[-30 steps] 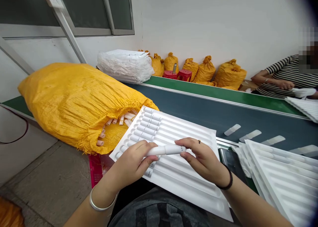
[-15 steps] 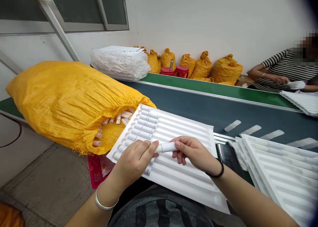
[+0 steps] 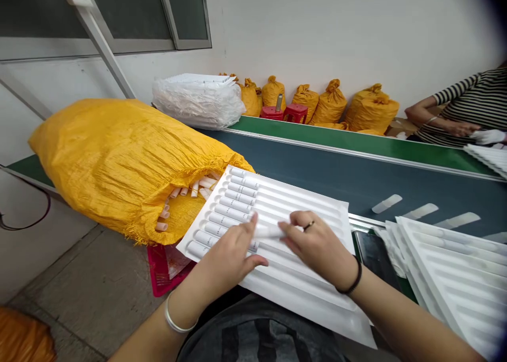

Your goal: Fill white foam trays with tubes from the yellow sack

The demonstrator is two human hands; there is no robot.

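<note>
A white moulded tray [image 3: 301, 293] with long grooves lies across my lap. Several short white tubes [image 3: 237, 198] fill the left ends of its far grooves. Both hands hold one white tube [image 3: 268, 231] low against the tray. My left hand [image 3: 233, 254] has its fingers laid over the tube's left end. My right hand [image 3: 317, 243], with a ring and a black wristband, pinches the tube's right end. A big yellow woven sack [image 3: 119, 161] lies open on the left, with more white tubes [image 3: 186, 193] spilling from its mouth.
A dark conveyor belt [image 3: 348, 177] with green edges runs behind the tray. More white trays [image 3: 451, 267] are stacked at right beside a black phone [image 3: 374, 254]. A person in a striped top [image 3: 467, 108] works at far right. Yellow sacks [image 3: 336, 106] and red stools line the wall.
Both hands have brought the white tube down from above the tray onto its grooves, and the left fingers have flattened over it.
</note>
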